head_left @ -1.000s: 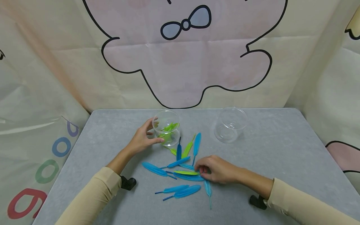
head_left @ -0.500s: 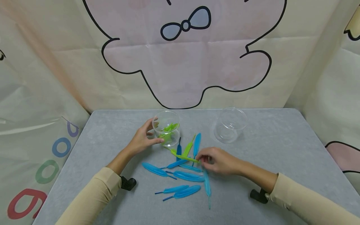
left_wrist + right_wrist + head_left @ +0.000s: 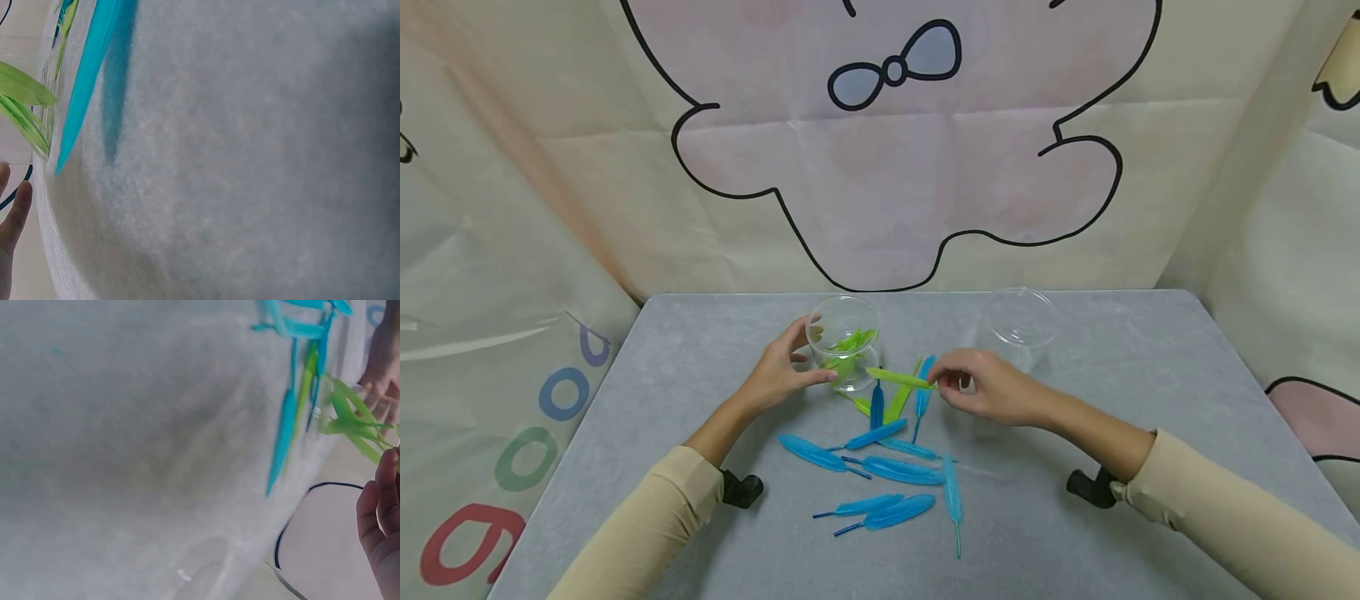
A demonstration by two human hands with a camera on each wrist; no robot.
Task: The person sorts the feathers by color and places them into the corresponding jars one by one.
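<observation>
My left hand [image 3: 778,367] grips the left side of a clear plastic cup [image 3: 844,312], thumb in front and fingers behind. Inside the cup lie several green feathers [image 3: 852,343]. My right hand [image 3: 988,385] pinches one end of a green feather [image 3: 898,378], raised above the table with its other end pointing at the cup. Below it on the table, two more green feathers lie among blue ones, one of them a green feather [image 3: 898,404] beside a dark blue feather [image 3: 877,406]. In the right wrist view, the fingers [image 3: 369,509] of my right hand show at the right edge.
A second clear cup [image 3: 1021,321] stands at the back right, partly behind my right hand. Several blue feathers [image 3: 898,511] are spread over the middle of the grey table [image 3: 1135,358]. A printed cloth [image 3: 887,167] hangs behind the table's back edge.
My right hand has lifted the green feather off the blue feathers and carried it away from me, toward the left cup. My left hand stays on the cup.
</observation>
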